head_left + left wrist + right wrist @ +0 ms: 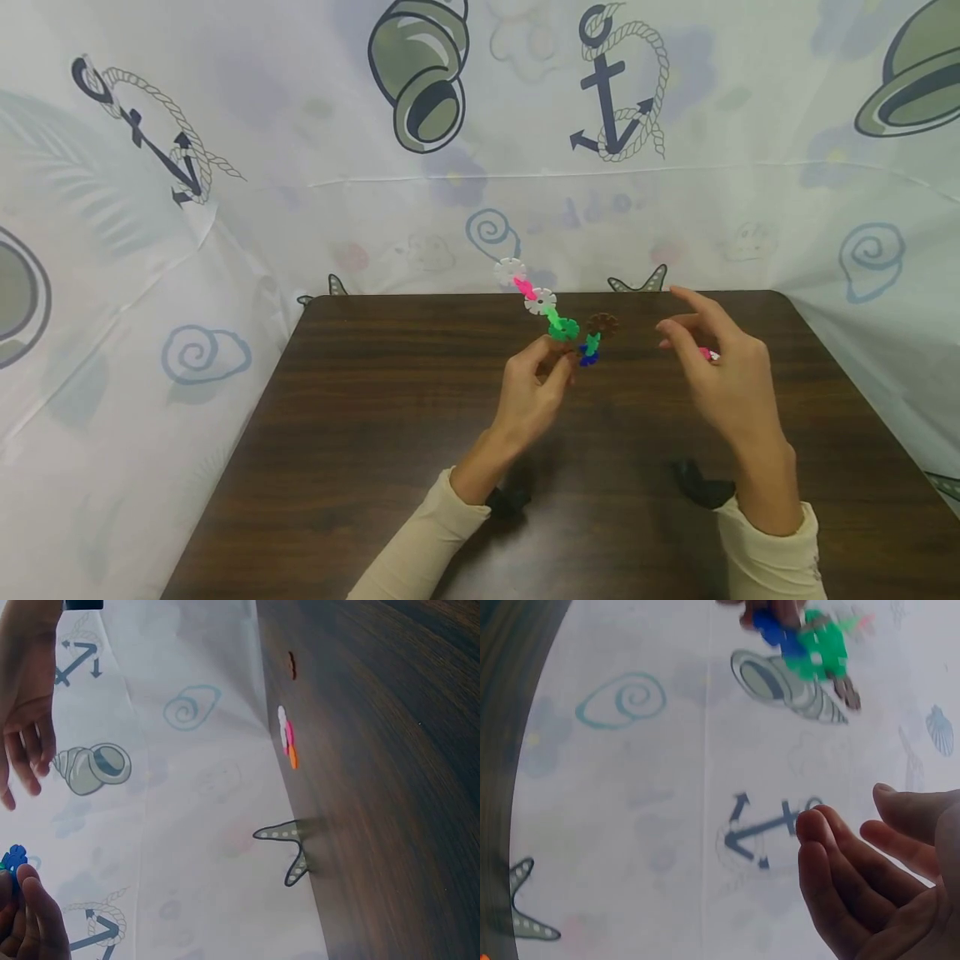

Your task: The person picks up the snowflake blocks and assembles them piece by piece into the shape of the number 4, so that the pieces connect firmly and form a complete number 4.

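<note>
A chain of notched plastic discs is held up by my left hand [531, 392], its fingers and thumb pinching it near the bottom. From the top run a white disc [510, 271], a pink one [524, 288], another white, then light green and green [563, 329]; a blue disc [589, 356], a teal one and a brown one [602, 324] branch to the right. My right hand [731, 383] is raised to the right of the chain, apart from it, fingers loosely bent and holding nothing. In the right wrist view its fingertips [840, 802] are likewise free of any disc.
On the dark wooden table [360, 400], by its far edge, lie a brown disc [292, 665] and a small joined group of white, pink [289, 738] and orange discs. A patterned white cloth [262, 250] hangs behind the table. Black straps are at both wrists.
</note>
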